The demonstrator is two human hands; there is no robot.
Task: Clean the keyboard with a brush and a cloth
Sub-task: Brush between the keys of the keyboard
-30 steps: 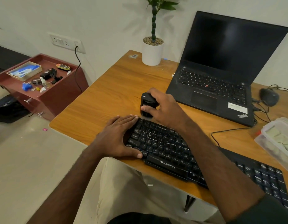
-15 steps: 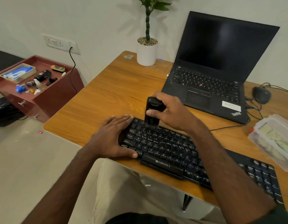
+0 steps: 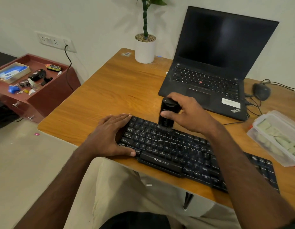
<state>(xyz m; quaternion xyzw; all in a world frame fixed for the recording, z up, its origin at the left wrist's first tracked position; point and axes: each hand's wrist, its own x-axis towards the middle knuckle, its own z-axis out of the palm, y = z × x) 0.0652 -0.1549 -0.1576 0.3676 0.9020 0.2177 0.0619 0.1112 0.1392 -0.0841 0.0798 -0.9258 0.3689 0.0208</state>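
Observation:
A black keyboard (image 3: 176, 151) lies slantwise along the near edge of the wooden desk (image 3: 110, 96). My right hand (image 3: 189, 113) grips a black block-shaped brush (image 3: 167, 116) upright, its bristles down on the upper key rows left of the middle. My left hand (image 3: 110, 138) rests flat against the keyboard's left end, fingers straight, thumb on the front edge. My right forearm crosses over the keyboard's right half and hides part of it. No cloth is plainly visible.
An open black laptop (image 3: 209, 71) stands behind the keyboard. A white plant pot (image 3: 145, 50) sits at the back. A mouse (image 3: 260, 91) with cables and a clear plastic box (image 3: 279, 138) are at the right. A red cabinet (image 3: 34, 86) with small items stands left.
My right hand has carried the brush from beyond the keyboard's top left corner rightward onto the upper key rows. My left hand has stayed at the keyboard's left end.

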